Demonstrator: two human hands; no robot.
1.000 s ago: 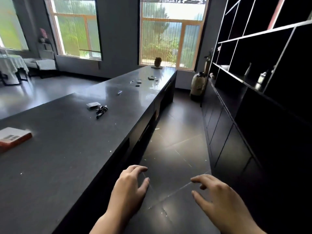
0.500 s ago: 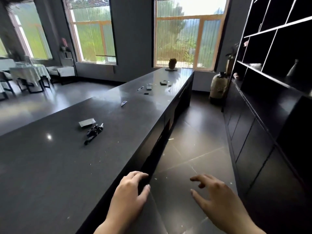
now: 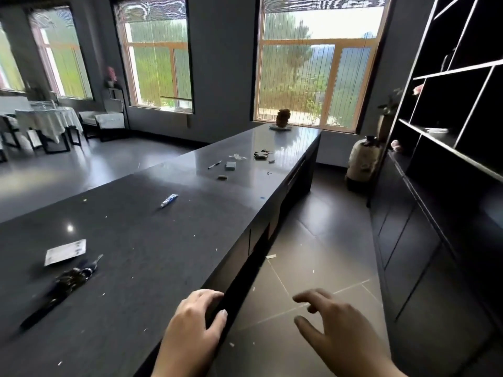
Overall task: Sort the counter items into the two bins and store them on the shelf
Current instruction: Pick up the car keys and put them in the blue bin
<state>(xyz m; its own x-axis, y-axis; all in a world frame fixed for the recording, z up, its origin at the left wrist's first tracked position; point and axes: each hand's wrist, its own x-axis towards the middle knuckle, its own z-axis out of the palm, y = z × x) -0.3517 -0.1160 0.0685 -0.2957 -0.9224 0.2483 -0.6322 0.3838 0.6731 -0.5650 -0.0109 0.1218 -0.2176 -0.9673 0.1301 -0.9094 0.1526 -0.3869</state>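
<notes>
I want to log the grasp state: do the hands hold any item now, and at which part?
Nothing is held. The left hand hangs at the counter edge, fingers loosely curled; the right hand is open over the floor.

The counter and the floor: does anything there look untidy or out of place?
Yes. Pale crumbs are scattered over the counter, and similar scraps lie on the floor beside it, including one larger piece. Nothing looks spilled or broken.

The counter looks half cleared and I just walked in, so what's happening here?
A person stands at the near end of the long dark counter, both hands empty. The left hand hovers by its edge; the right hand is spread over the floor. A small tube, white card and other small items lie unsorted.
</notes>
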